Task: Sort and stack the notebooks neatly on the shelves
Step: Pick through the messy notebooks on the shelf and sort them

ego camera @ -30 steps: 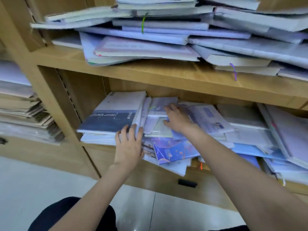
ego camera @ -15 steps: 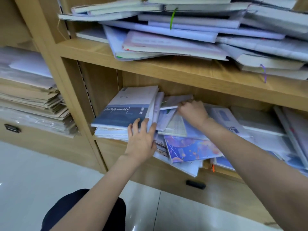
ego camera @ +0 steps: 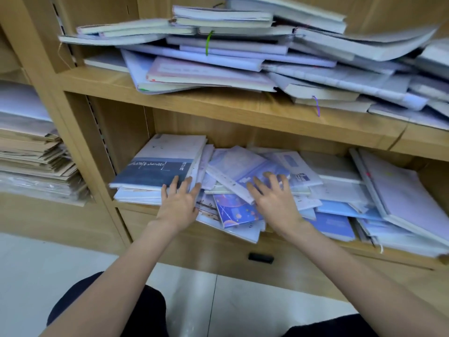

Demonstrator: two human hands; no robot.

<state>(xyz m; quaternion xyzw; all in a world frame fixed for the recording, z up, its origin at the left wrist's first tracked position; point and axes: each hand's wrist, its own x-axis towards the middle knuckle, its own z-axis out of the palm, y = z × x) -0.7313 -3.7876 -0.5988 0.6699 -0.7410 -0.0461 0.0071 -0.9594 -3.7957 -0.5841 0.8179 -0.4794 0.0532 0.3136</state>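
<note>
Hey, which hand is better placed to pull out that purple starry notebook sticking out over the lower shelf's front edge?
Right, probably. The right hand lies spread just beside the purple starry notebook, while the left hand rests on the dark blue book stack further left.

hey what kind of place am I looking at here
Probably a school or office storeroom, though that is a guess: wooden shelves heaped with loose notebooks, a stack of paper folders in the next bay, and a drawer handle below.

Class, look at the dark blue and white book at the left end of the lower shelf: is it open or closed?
Closed. The dark blue and white book lies flat, front cover up, atop a small pile; the left hand rests fingers on its corner.
</note>
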